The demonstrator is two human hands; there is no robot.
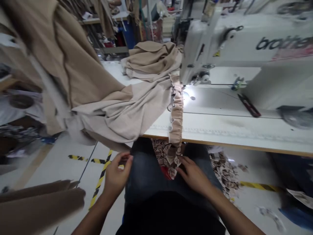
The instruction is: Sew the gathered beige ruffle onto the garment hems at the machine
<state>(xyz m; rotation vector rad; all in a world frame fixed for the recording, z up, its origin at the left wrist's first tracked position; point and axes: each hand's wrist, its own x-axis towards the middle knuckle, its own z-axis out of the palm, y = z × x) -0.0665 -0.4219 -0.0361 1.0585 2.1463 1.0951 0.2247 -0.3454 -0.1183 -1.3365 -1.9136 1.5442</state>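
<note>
In front of the machine (234, 42), the left hand (117, 176) curls and the right hand (194, 174) touches the ruffle (176, 114), perhaps steadying it; neither grip is certain. The ruffle reaches the machine's lit end, cloth (146, 104) left of it, likely for slack.

Up and to the right of the right hand (194, 174), the brand name "brother" (283, 42) stands in dark, slightly blurred letters on the white arm of the sewing machine (234, 40). On the machine's head, nearer above that hand, is a yellow warning triangle (216, 54), its symbol too small to read. Beyond the hand, a faint row of marks (220, 131) along the counter (156, 131) is illegible. Yellow-and-black hazard tape (99, 186) marks the floor left of the left hand (117, 173) and right of the right hand.
</note>
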